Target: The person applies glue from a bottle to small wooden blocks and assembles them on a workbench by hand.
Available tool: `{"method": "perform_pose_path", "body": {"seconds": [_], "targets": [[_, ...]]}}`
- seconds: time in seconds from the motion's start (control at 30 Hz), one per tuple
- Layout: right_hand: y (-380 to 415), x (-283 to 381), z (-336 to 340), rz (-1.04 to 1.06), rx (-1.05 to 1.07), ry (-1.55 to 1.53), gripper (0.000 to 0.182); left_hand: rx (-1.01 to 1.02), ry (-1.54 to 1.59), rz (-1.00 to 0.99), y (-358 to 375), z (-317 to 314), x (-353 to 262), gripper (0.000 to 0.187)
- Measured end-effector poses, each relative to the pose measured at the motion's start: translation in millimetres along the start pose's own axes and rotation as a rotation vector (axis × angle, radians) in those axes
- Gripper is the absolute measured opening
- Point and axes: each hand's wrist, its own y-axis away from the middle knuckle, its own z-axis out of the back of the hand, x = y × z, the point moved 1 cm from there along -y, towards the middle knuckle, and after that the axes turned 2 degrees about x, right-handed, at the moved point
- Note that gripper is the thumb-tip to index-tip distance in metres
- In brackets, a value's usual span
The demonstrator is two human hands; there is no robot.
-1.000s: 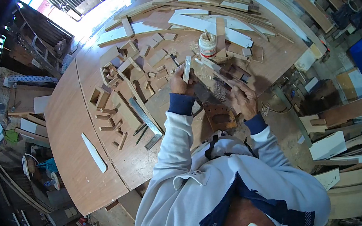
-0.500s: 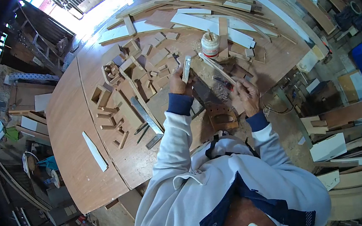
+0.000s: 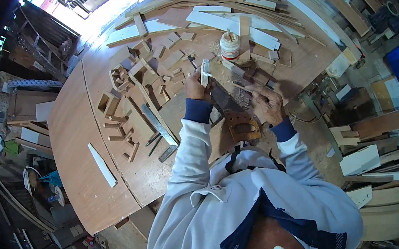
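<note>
My left hand (image 3: 196,87) is closed round a small wooden block (image 3: 205,69), held upright, with white glue on its face. My right hand (image 3: 269,103) pinches a thin wooden stick (image 3: 240,87) that points toward the block. Beyond my hands stands an open glue jar (image 3: 230,46), white with a red band, with a stick poking out of its top. Between my forearms lies a handsaw, its wooden handle (image 3: 243,125) toward me and its dark blade partly under my hands.
Small wooden blocks and frames (image 3: 108,103) cover the table left of my hands, beside a try square (image 3: 167,153) and pencils. Long boards (image 3: 217,19) are stacked along the far edge. A white strip (image 3: 101,165) lies on the left of the table (image 3: 74,137).
My right hand has lowered the stick's tip from near the jar toward me and the block. My left hand still holds the block, now with a white blob of glue showing at its side.
</note>
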Motion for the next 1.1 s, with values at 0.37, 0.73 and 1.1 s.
{"method": "perform_pose_path", "body": {"seconds": [0.37,0.73,1.1], "targets": [[-1.1,22.0,3.2,0.156,-0.072,0.196,0.017,-0.073,0.037,0.019,-0.8,0.6,3.8,0.019],[-10.7,18.4,-2.4,-0.163,-0.214,0.049,0.019,0.201,0.119,-0.082,8.8,1.5,1.9,0.026],[-3.4,16.4,-6.1,-0.319,-0.074,-0.228,0.018,0.096,0.084,-0.114,3.0,5.7,5.1,0.02]]}}
